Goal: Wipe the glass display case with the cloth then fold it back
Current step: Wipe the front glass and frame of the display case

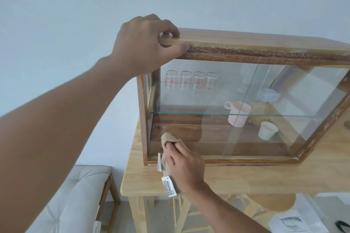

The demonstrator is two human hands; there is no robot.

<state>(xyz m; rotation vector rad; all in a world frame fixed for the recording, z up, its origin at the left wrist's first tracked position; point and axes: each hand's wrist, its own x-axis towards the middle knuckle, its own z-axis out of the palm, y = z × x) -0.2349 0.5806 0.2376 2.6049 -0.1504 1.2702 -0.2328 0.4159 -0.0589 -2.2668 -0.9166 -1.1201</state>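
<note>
A wooden-framed glass display case (265,56) stands on a light wooden table (246,178). My left hand (145,43) grips the top left corner of the case's wooden lid. My right hand (183,164) presses a beige cloth (167,139) against the lower left of the front glass pane. A white tag (169,186) hangs from the cloth below my hand. Inside the case, several measuring glasses (191,79) stand on a glass shelf, with a pink mug (238,112) and a small white cup (267,130) lower down.
A grey cushioned seat (75,195) with a wooden frame stands at the lower left beside the table. A round wooden stool (274,202) sits under the table. White bags and papers (295,221) lie on the floor at the lower right. A plain white wall is behind.
</note>
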